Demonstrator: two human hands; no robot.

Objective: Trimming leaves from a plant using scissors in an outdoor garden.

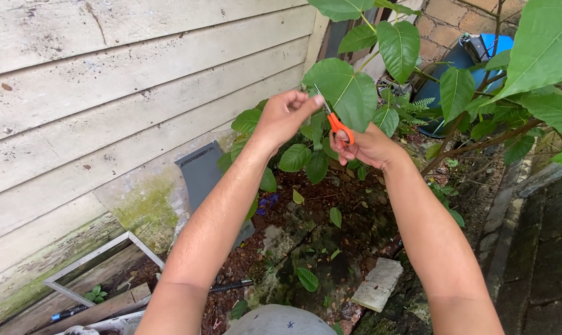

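Observation:
My right hand (369, 146) grips orange-handled scissors (338, 124), whose thin blades point up and left toward a large heart-shaped green leaf (349, 93). My left hand (285, 115) is raised just left of the blades, fingers pinched at the leaf's edge by its stalk. The leaf belongs to a leafy shrub (454, 93) that spreads to the upper right on brown branches (479, 146). Both forearms reach up from the bottom of the view.
A weathered white plank wall (107, 93) fills the left. Below lie cut leaves (307, 279) on dark mulch, a grey panel (200, 174), a metal frame (94, 260), a pale stone block (379, 284) and a blue container (467, 56) behind the shrub. Mossy pavers (535, 248) run along the right.

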